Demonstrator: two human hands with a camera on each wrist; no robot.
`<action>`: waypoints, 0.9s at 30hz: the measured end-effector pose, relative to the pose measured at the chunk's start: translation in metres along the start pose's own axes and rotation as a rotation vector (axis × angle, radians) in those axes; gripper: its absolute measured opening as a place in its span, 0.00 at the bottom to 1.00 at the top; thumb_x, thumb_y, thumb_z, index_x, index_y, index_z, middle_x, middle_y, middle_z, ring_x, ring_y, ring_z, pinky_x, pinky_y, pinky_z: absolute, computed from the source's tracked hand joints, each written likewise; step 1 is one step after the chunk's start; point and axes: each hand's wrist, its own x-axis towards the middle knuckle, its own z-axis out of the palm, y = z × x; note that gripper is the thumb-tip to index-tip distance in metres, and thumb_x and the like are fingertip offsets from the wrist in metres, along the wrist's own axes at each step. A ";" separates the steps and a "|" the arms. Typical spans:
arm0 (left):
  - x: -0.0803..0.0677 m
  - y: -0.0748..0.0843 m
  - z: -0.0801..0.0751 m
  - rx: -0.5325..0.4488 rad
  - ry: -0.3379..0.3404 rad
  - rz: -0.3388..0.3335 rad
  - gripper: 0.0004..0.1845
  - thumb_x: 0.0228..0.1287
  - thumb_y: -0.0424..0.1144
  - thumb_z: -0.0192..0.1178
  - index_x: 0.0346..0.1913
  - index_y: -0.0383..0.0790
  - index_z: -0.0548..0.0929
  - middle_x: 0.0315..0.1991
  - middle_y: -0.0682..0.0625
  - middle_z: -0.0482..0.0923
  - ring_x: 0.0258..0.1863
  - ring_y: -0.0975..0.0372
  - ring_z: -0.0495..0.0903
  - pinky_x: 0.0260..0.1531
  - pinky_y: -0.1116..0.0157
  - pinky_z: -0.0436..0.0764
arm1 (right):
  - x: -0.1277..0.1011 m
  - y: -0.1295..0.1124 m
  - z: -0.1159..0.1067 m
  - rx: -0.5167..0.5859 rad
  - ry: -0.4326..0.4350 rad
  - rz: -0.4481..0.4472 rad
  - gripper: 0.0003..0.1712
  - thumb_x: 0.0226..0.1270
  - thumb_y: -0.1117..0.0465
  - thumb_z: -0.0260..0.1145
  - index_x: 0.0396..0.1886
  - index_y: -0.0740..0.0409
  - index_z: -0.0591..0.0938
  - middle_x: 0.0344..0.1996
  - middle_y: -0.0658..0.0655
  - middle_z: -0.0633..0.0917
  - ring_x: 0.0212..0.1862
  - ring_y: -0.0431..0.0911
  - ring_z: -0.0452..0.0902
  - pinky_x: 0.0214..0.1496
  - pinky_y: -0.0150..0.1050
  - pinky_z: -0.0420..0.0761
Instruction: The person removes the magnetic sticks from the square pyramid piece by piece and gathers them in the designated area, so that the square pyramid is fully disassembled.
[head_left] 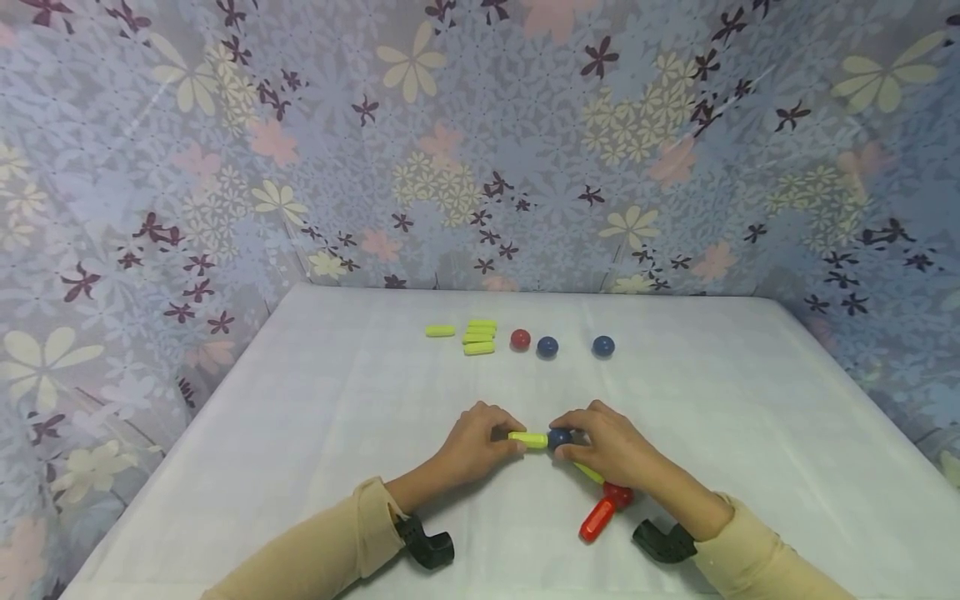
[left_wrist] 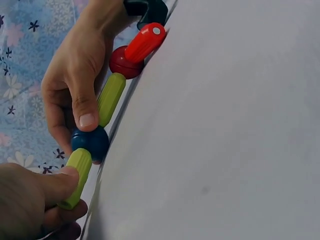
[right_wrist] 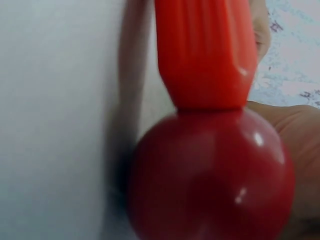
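Observation:
My left hand [head_left: 476, 442] pinches a yellow-green ribbed stick [head_left: 531, 439] by its outer end. The stick's other end meets a dark blue ball [head_left: 558, 438], which my right hand [head_left: 611, 446] grips between thumb and fingers. From that ball a second yellow-green stick [left_wrist: 111, 100] runs to a red ball [left_wrist: 126, 62], and a red stick [left_wrist: 145, 42] joins on there, so the pieces form one bent chain. Large in the right wrist view, the red ball [right_wrist: 210, 175] and red stick [right_wrist: 206, 55] hide most of the right hand.
Toward the back of the white-covered table [head_left: 360, 375] lie several loose yellow-green sticks [head_left: 480, 336], one of them apart [head_left: 440, 331]. Right of these sit a red ball [head_left: 521, 339] and two blue balls, one nearer [head_left: 547, 347] and one farther right [head_left: 603, 346]. A flowered cloth [head_left: 480, 150] hangs behind.

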 end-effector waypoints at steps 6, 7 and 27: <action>-0.004 -0.011 -0.015 -0.019 0.063 -0.010 0.10 0.56 0.42 0.66 0.41 0.48 0.86 0.38 0.55 0.82 0.39 0.65 0.73 0.42 0.68 0.70 | 0.000 -0.002 0.000 -0.009 -0.015 -0.023 0.22 0.53 0.52 0.72 0.49 0.49 0.83 0.41 0.46 0.84 0.40 0.38 0.71 0.41 0.34 0.73; -0.004 -0.015 -0.020 -0.024 0.076 -0.030 0.10 0.57 0.42 0.65 0.42 0.47 0.86 0.38 0.55 0.82 0.39 0.65 0.73 0.42 0.67 0.70 | 0.000 -0.001 0.000 -0.009 -0.017 -0.018 0.22 0.52 0.52 0.72 0.49 0.49 0.83 0.40 0.46 0.84 0.40 0.38 0.72 0.41 0.35 0.74; 0.084 -0.112 -0.088 0.165 0.370 -0.288 0.14 0.60 0.42 0.62 0.48 0.42 0.83 0.43 0.45 0.80 0.46 0.53 0.71 0.52 0.53 0.67 | -0.002 0.002 0.001 0.011 -0.023 0.001 0.22 0.53 0.52 0.72 0.50 0.48 0.83 0.39 0.45 0.83 0.39 0.37 0.70 0.41 0.33 0.73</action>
